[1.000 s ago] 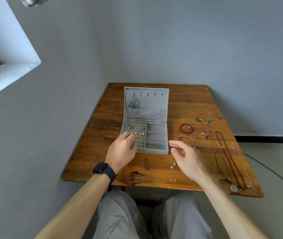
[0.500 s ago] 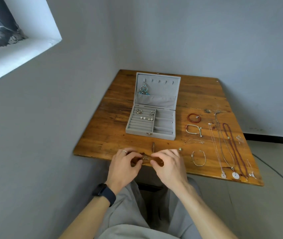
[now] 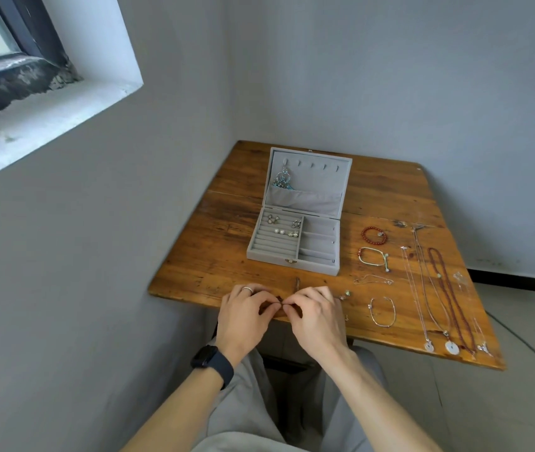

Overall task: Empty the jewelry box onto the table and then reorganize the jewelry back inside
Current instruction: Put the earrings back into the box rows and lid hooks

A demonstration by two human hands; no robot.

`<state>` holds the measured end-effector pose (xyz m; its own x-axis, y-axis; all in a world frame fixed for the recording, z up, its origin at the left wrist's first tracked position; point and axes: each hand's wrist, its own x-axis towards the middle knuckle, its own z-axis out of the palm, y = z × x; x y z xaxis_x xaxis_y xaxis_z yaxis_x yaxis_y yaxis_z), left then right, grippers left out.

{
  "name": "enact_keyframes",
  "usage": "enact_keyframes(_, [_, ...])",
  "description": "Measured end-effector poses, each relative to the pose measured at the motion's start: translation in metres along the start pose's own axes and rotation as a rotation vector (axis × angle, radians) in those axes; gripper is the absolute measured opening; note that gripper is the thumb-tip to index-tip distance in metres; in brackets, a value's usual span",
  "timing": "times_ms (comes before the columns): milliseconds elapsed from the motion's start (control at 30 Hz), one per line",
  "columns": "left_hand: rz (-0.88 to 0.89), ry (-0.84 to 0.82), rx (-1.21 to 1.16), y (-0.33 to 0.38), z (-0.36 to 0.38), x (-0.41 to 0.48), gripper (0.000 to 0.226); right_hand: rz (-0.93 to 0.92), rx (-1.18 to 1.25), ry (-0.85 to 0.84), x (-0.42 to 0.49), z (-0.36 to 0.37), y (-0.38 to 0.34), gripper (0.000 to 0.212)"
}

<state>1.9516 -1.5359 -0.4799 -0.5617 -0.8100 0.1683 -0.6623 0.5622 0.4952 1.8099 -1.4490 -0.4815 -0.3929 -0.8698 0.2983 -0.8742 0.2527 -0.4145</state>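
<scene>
The grey jewelry box stands open on the wooden table, lid upright. Several small earrings sit in its left ring rolls, and a blue dangling earring hangs in the lid. My left hand and right hand meet at the table's front edge, fingers curled. Their fingertips pinch a tiny earring piece between them, mostly hidden. Two small studs lie just right of my right hand.
Right of the box lie a red bead bracelet, a cord bracelet, a thin chain and a silver bracelet. Long necklaces and a brown bead strand run along the right side. Walls close in at left and behind.
Both hands left the box and came back to the table's front edge, where their fingertips closed together on a small piece. The view has tilted upward and shifted.
</scene>
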Motion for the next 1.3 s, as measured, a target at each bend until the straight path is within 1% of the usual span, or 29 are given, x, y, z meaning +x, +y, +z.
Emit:
enact_keyframes(133, [-0.031,0.026,-0.061,-0.01,-0.005,0.008,0.012,-0.029,0.005,-0.012,0.004,-0.001,0.0,0.006])
enact_keyframes(267, [-0.106,0.118,-0.089,-0.026,-0.014,0.026,0.009,-0.025,0.047,-0.034,0.012,-0.009,0.005,0.006])
enact_keyframes(367, [-0.157,0.164,-0.079,-0.039,-0.017,0.039,0.009,-0.001,0.074,-0.034,0.031,-0.02,0.009,0.008])
enact_keyframes(467, [-0.166,0.234,-0.015,-0.048,-0.009,0.039,0.008,0.03,0.058,-0.06,0.06,-0.032,0.011,0.012])
enact_keyframes(600, [-0.197,0.329,0.01,-0.048,0.003,0.037,0.007,0.048,-0.013,-0.132,0.102,-0.04,0.011,0.015])
enact_keyframes(800, [-0.186,0.354,0.021,-0.05,0.005,0.039,0.008,0.03,-0.165,-0.32,0.141,-0.034,0.006,0.017])
enact_keyframes(933, [-0.176,0.38,0.033,-0.051,0.007,0.039,0.007,0.042,-0.258,-0.367,0.152,-0.032,-0.001,0.017])
enact_keyframes(1067, [-0.177,0.402,0.033,-0.052,0.008,0.039,0.004,0.09,-0.29,-0.36,0.158,-0.028,-0.007,0.015])
enact_keyframes(1167, [-0.175,0.411,0.032,-0.052,0.009,0.04,0.003,0.129,-0.236,-0.311,0.158,-0.023,-0.007,0.02])
enact_keyframes(1300, [-0.168,0.426,0.039,-0.051,0.008,0.041,0.001,0.181,-0.151,-0.295,0.158,-0.02,-0.006,0.023])
